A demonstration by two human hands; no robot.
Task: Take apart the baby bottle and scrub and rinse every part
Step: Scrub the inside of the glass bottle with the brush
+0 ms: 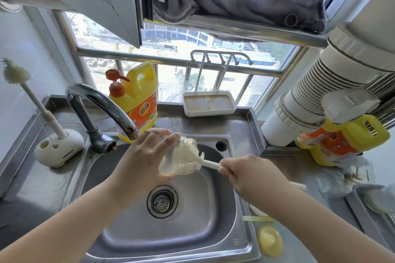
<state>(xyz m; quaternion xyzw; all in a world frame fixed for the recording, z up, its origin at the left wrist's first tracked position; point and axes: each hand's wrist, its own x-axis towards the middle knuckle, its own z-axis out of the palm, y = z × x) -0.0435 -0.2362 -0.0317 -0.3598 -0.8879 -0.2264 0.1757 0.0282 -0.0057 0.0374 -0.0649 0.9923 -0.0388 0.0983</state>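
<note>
Hands apart over sink (213,226): left hand (139,156) wraps fingers round clear bottle body (178,159), tilted mouth-right above drain (162,201), right hand (241,172) grips handle of white brush (192,157) whose bristles sit inside bottle, faucet (100,109) just left, yellow lid (269,241) on counter.

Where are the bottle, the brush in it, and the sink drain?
bottle (171,166): head view, on its clear side wall.
brush (210,164): head view, on the white handle outside the bottle mouth.
sink drain (162,201): head view, on the perforated strainer.
</note>
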